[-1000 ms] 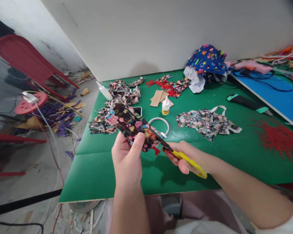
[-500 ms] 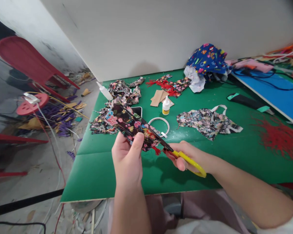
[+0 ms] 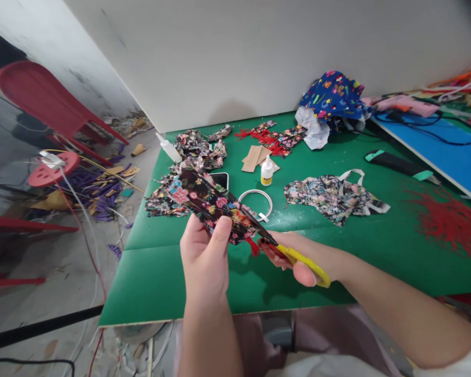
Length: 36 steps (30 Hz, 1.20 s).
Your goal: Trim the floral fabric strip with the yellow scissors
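A strip of black floral fabric (image 3: 204, 199) is pinched between the thumb and fingers of my left hand (image 3: 206, 251), held above the green table. A small red tassel (image 3: 254, 246) hangs from its right end. My right hand (image 3: 290, 256) grips yellow-handled scissors (image 3: 306, 263), whose dark blades lie along the right edge of the fabric. The blades look nearly closed; how much cloth lies between them is hard to see. Behind the fabric, a phone (image 3: 221, 180) and a white ring (image 3: 267, 197) lie on the table, both partly covered.
Floral scraps (image 3: 198, 149), a white bottle (image 3: 168, 148), a glue bottle (image 3: 266, 172) and cardboard pieces (image 3: 254, 158) are at the back of the green table (image 3: 149, 293). To the right lie a floral cloth piece (image 3: 333, 196), a cutter (image 3: 396, 165) and red threads (image 3: 451, 225).
My right thumb has moved down and right along the scissor handle, and the blades appear closer together. The red tassel hangs slightly lower. My left hand has barely moved.
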Each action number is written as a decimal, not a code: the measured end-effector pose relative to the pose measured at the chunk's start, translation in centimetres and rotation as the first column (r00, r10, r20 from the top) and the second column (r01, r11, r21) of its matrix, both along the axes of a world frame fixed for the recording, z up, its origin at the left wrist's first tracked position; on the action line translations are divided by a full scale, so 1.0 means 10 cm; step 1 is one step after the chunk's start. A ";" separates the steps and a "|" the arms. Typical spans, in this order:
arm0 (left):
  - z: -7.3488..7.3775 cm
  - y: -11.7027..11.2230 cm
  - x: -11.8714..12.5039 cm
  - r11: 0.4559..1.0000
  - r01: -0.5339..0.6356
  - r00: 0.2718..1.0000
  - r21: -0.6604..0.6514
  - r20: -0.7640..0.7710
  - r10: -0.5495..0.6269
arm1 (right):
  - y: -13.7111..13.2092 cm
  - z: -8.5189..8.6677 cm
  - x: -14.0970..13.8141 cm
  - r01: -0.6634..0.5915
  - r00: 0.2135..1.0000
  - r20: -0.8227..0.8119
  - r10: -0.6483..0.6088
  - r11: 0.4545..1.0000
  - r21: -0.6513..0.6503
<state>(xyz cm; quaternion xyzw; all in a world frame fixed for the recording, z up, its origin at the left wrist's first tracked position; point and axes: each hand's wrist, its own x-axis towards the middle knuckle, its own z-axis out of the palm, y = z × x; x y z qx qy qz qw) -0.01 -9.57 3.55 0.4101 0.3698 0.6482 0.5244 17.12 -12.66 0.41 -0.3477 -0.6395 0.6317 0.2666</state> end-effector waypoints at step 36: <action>-0.01 -0.02 -0.02 0.999 0.033 0.995 -0.032 -0.098 -0.036 | -0.06 -0.19 -0.03 0.062 0.998 -0.015 -0.064 0.992 -0.110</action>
